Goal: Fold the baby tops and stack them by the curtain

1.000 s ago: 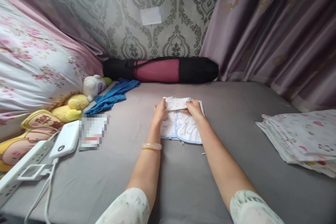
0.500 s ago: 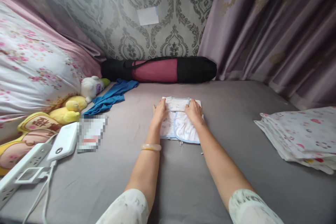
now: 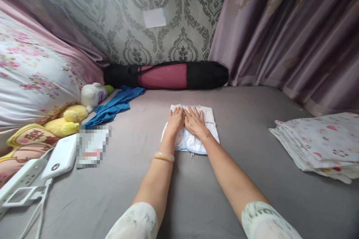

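Observation:
A small white garment (image 3: 196, 143) with light blue edging lies folded on the grey sheet (image 3: 235, 201), its far part turned over into a band. My left hand (image 3: 176, 118) rests flat on the left part of that band, fingers stretched forward. Beside it, nearly touching, my right hand (image 3: 195, 121) lies palm down with its fingers spread over the middle of the cloth. Neither hand grips anything. Thin strings stick out at the garment's near edge.
Folded white cloths (image 3: 322, 142) are stacked at the right. A black and red roll bag (image 3: 162, 75) lies along the wall. On the left are a blue cloth (image 3: 114, 106), plush toys (image 3: 67, 119), a white power bank (image 3: 60, 157) and a power strip (image 3: 21, 179) with cables.
Both hands have moved inward from the garment's sides to its middle. Their fingers, curled on the folded edge before, now lie flat. The view has shifted slightly.

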Demonstrator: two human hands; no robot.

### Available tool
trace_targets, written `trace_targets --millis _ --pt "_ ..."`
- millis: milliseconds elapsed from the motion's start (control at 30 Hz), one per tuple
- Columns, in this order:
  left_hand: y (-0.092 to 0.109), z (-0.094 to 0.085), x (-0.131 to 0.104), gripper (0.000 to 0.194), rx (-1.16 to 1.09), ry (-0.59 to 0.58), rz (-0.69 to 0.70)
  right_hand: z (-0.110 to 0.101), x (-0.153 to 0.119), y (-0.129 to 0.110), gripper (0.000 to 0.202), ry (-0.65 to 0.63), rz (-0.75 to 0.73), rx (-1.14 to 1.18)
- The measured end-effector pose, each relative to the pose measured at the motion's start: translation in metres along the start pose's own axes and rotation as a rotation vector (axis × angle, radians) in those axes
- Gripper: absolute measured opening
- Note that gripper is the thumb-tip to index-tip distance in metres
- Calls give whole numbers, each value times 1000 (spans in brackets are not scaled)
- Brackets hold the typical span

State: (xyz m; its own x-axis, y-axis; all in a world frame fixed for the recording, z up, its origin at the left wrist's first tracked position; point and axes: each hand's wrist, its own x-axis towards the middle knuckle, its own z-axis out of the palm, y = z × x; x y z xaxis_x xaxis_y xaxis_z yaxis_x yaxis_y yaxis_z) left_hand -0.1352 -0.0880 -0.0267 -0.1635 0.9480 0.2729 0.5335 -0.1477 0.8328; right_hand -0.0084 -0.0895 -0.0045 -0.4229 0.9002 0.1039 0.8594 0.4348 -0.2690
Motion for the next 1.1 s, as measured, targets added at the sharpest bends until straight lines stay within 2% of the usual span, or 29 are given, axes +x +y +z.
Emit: trace_targets --millis 100,200,300,400,500,567,733,900,1000,1100 --pt "0 0 -1 36 253 -38 -10 -2 0 0 56 -44 19 4" --pt "10 -2 -2 46 611 -188 -49 -4 1 0 56 -62 31 2" --pt "19 -5 -3 52 779 -274 -77 -5 2 0 55 -84 41 4" --pt "23 -7 -4 52 809 -254 -47 -6 2 2 56 -92 52 13" --pt "25 -5 -5 52 823 -171 85 -6 1 7 56 -3 108 -25" --pt "25 -2 -5 52 825 -164 147 -5 0 9 55 25 158 -54" --pt "18 6 -3 53 786 -279 40 -3 -1 12 55 -37 191 -39" --pt "18 6 -2 54 764 -298 -3 -4 0 12 55 -44 199 -32" --pt "23 3 -4 53 770 -282 19 -6 1 12 55 -60 197 -14" --pt "26 -1 -5 53 783 -174 43 -6 1 15 58 -1 254 -21"
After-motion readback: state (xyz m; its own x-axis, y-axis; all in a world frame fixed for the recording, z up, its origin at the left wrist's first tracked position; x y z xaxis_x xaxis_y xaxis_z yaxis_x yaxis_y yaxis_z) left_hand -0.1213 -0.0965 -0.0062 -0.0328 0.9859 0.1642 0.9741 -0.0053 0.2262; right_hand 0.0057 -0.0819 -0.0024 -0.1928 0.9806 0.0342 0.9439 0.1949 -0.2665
